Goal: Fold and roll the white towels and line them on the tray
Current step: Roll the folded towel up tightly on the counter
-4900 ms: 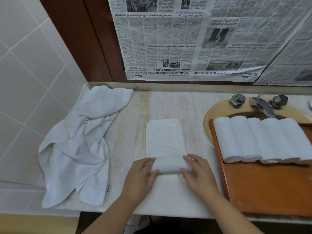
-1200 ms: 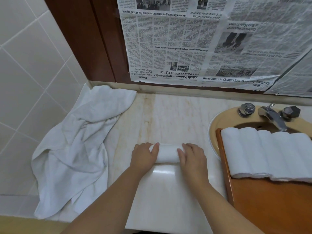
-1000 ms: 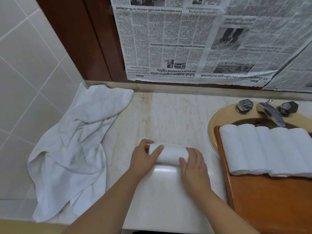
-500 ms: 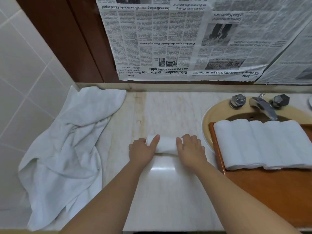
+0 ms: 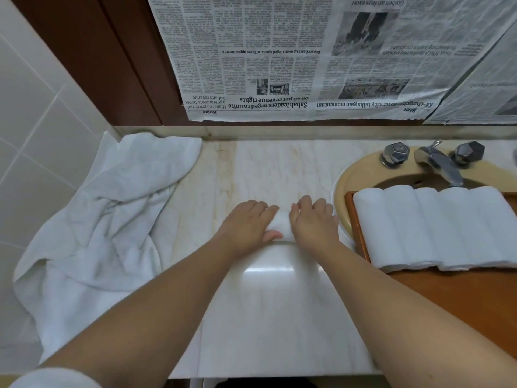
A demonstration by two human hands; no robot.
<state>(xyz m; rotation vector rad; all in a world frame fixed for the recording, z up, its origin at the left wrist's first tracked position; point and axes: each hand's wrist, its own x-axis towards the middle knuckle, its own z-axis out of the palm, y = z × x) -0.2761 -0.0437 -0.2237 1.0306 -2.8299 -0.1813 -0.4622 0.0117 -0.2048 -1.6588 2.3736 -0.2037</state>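
A small white rolled towel [image 5: 281, 224] lies across the middle of the marble counter [image 5: 274, 309]. My left hand [image 5: 249, 222] grips its left end, fingers over the top and thumb on the near side. My right hand [image 5: 313, 222] curls over its right end; the two hands hide most of the roll. To the right, a wooden tray [image 5: 447, 298] carries several rolled white towels [image 5: 433, 228] lined side by side along its far edge. A loose, crumpled white towel [image 5: 106, 219] lies at the counter's left end.
The tray rests over a beige sink [image 5: 352, 175] with a chrome faucet [image 5: 439, 163] and two knobs behind it. Newspaper [image 5: 279, 65] covers the wall at the back. White tiles form the left wall.
The folded towel has been rolled away from me into a tight roll. In the last half second both hands slid closer together over the roll and cover more of it.
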